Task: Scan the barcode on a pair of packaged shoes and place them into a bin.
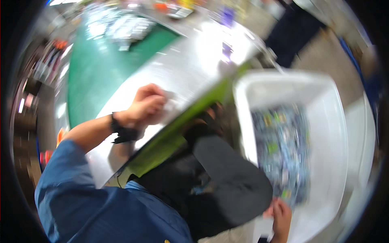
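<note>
My left hand (146,104), with a black band (123,128) at the wrist, hovers above the shiny pale tabletop (184,71). Its fingers are curled in, and blur hides whatever they may hold. At the lower right, my right hand (280,216) is beside my knee at the near side of a large white bin (330,121). The fingers there are pressed together, with anything between them too small to make out. Many small clear-wrapped packets (283,150), bluish-grey with green bits, lie heaped inside the bin.
A green mat (91,85) covers the table's left part, with a pile of shiny clear packages (125,28) at its far end. A blurred purple item (227,50) stands near the far table edge. My bent leg (231,174) is between table and bin. Something black (296,32) stands behind.
</note>
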{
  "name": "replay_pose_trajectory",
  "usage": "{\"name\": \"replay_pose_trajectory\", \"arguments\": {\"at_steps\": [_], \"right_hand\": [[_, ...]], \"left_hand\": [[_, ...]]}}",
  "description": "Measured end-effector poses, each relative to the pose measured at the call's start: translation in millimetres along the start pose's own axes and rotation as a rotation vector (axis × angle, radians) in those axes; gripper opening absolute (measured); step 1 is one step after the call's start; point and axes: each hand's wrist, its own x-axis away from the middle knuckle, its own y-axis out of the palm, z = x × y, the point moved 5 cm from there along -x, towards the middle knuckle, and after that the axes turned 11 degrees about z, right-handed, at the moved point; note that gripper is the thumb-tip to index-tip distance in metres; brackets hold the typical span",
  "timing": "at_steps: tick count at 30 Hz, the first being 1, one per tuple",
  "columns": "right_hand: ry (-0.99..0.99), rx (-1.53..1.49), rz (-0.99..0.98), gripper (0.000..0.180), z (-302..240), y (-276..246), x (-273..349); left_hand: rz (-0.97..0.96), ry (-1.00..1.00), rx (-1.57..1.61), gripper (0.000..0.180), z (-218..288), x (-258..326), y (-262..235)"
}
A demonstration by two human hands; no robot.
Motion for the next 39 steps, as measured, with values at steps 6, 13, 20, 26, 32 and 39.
{"name": "replay_pose_trajectory", "arguments": {"at_steps": [6, 13, 20, 26, 32, 39], "right_hand": [[-1.064, 0.436, -0.033, 0.02, -93.4, 34.1, 28.2], [-0.816, 0.039, -0.554, 0.035, -255.5, 172.4, 72.5], [-0.175, -0.347, -0.59, 0.036, -244.6, 285.9, 11.7], [-0.212, -0.183, -0.576, 0.034, -227.0, 283.9, -11.9], [-0.257, -0.157, -0.602, 0.032, -235.5, 290.8, -6.9], [-0.428, 0.027, -0.669, 0.035, -230.5, 283.4, -8.0]], "left_hand": [[-0.135, 0.03, -0.137, 0.013, 2.8, 8.8, -12.7], [-0.184, -0.057, -0.154, 0.019, 35.8, -22.6, -20.4], [0.359, 0.527, -0.724, 0.035, 106.9, -153.3, -126.8], [0.734, 0.457, -0.928, 0.041, 133.1, -255.9, -241.6], [0.54, 0.313, -1.372, 0.051, 104.4, -281.3, -221.3], [0.513, 0.406, -1.12, 0.075, 79.1, -263.6, -204.9]]}}
